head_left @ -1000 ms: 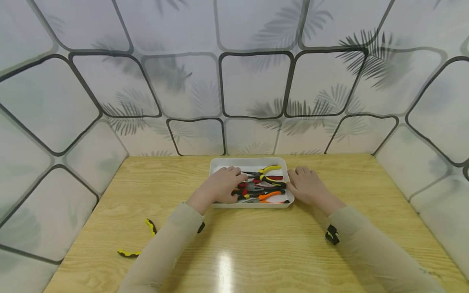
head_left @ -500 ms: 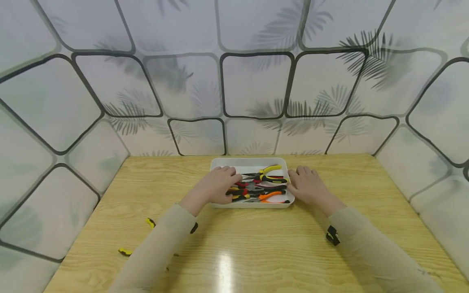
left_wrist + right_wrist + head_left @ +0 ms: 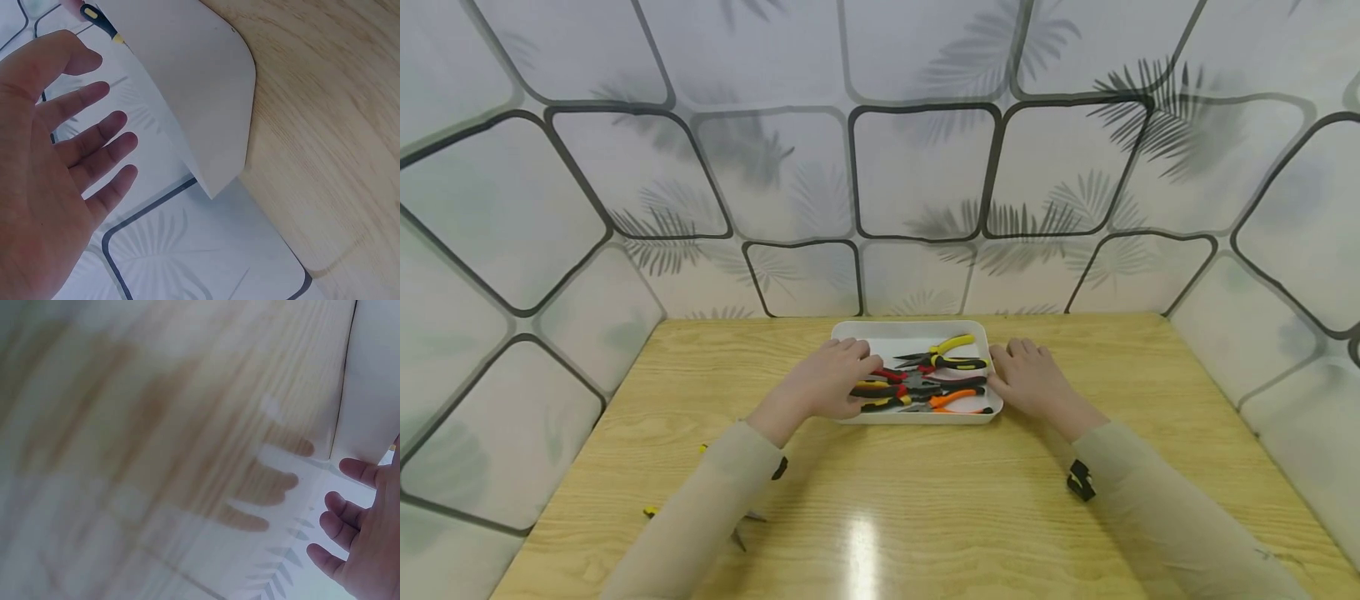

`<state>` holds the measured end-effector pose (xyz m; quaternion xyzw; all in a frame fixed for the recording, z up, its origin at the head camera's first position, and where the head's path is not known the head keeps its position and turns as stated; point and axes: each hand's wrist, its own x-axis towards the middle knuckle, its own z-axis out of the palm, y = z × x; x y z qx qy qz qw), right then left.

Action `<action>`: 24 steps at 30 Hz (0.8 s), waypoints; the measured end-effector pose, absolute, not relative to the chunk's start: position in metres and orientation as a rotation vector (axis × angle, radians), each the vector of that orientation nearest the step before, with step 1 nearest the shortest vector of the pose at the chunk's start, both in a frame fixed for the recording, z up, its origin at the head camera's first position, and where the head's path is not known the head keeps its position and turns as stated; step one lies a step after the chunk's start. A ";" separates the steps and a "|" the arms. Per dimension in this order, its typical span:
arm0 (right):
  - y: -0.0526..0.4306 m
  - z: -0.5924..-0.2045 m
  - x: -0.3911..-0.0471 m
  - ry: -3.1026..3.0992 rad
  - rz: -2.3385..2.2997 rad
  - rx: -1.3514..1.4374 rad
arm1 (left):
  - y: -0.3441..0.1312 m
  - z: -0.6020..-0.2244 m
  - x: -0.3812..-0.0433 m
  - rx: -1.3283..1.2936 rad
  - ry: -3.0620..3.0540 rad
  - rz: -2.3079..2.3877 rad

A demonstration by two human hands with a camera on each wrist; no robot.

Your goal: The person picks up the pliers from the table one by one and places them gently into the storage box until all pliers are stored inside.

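Note:
A white tray (image 3: pixel 917 418) holds several pliers near the far side of the table. Among them are long-nose pliers (image 3: pixel 958 363) with yellow and black handles and a pair with orange handles (image 3: pixel 942 402). My left hand (image 3: pixel 827 379) is over the tray's left end, hiding that corner. Seen from the left wrist, its fingers (image 3: pixel 103 150) are spread and loosely bent beside the tray wall (image 3: pixel 206 81), holding nothing. At the opposite end my right hand (image 3: pixel 1030 379) rests with its thumb at the rim; the right wrist view shows its relaxed fingers (image 3: pixel 340 528) against the tray's end.
On the table at left lies another pair of pliers (image 3: pixel 650 511), mostly hidden under my left sleeve (image 3: pixel 700 508); its yellow handle ends and dark tips stick out. Patterned white panels (image 3: pixel 917 183) stand behind the wooden table (image 3: pixel 970 508) and at both sides.
My left hand has drifted left off the pliers toward the tray's left end, uncovering more handles. Its sleeve now covers more of the pliers on the table. The right hand stays put.

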<state>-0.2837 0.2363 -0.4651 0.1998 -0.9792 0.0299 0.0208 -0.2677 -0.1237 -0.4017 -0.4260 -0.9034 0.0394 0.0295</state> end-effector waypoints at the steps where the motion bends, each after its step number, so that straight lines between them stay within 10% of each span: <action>1: 0.236 -0.465 -0.284 -3.038 0.092 0.621 | -0.125 -0.401 -0.267 -1.307 -2.787 0.123; 24: 0.237 -0.465 -0.285 -3.071 0.082 0.620 | -0.157 -0.397 -0.252 -1.204 -2.835 0.028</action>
